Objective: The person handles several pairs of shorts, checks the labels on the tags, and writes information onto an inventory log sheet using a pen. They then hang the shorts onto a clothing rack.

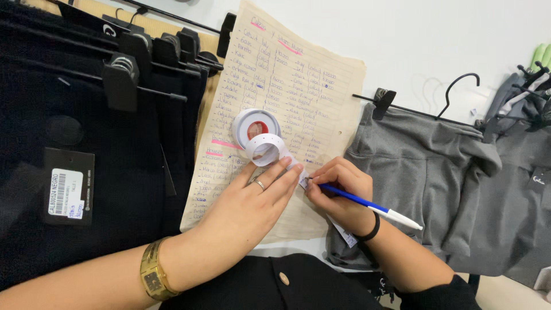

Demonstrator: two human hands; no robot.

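Label strip [290, 162] runs from roll [256, 129] toward both hands: left hand [252, 201] flat, pinning it; right hand [338, 192] pinching pen [367, 204], tip on strip.

Black garments on clip hangers [86, 115] at left, black hang tag with white label [68, 186], grey shorts on hanger [425, 166] at right, white bench [413, 40].
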